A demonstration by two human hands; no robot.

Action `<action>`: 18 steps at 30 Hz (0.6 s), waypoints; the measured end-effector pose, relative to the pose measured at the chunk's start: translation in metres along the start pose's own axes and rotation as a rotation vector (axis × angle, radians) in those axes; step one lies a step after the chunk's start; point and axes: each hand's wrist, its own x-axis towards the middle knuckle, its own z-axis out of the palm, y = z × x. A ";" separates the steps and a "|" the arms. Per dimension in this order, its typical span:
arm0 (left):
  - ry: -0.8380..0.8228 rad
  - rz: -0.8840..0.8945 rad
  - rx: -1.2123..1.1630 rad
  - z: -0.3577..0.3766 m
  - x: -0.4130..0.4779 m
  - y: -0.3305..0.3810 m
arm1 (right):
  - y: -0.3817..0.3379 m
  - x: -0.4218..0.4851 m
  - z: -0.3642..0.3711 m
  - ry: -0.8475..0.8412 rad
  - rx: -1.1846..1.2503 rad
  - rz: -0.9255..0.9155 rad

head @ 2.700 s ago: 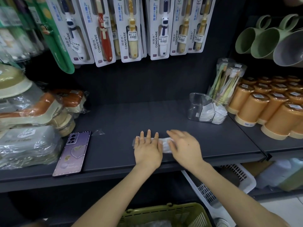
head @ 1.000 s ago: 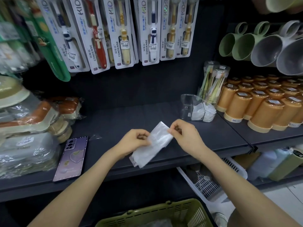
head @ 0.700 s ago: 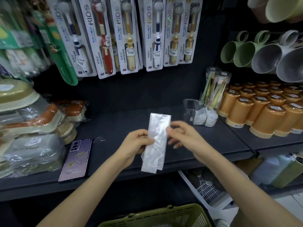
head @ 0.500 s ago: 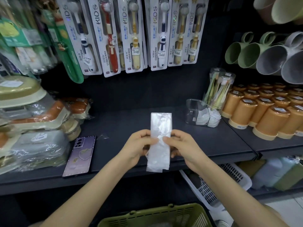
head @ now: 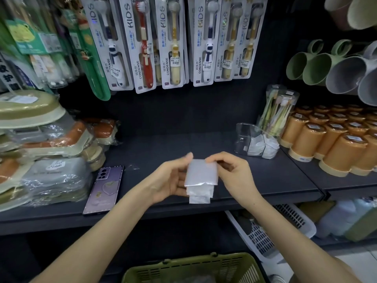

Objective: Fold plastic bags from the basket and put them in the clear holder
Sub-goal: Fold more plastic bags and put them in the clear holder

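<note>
I hold a white plastic bag [head: 201,176], folded into a short layered packet, above the front of the dark shelf [head: 275,180]. My left hand [head: 169,178] supports it from the left with the fingers behind it. My right hand [head: 232,174] pinches its upper right corner. The clear holder [head: 243,137] stands at the back right of the shelf with folded white bags inside. The green basket [head: 195,268] sits below at the bottom edge of the view.
A purple phone [head: 104,188] lies on the shelf to the left, beside wrapped packs [head: 51,176]. Orange cups [head: 336,144] crowd the right. Toothbrush packs [head: 173,41] hang above. A white crate [head: 285,227] sits under the shelf at right.
The bag was lifted off the shelf and held upright as a long strip. Its upper end has now been folded down, leaving a shorter packet between both hands.
</note>
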 end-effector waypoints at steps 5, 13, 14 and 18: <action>-0.004 0.095 0.239 0.001 0.002 0.003 | 0.000 0.005 -0.010 -0.048 -0.106 -0.087; 0.139 0.350 0.711 0.012 0.024 0.004 | -0.002 0.018 -0.034 -0.094 -0.184 0.183; 0.127 0.366 0.737 0.014 0.027 0.003 | 0.000 0.019 -0.033 -0.073 -0.278 0.145; 0.105 0.381 0.739 0.016 0.035 -0.006 | 0.005 0.020 -0.042 0.071 -0.305 0.091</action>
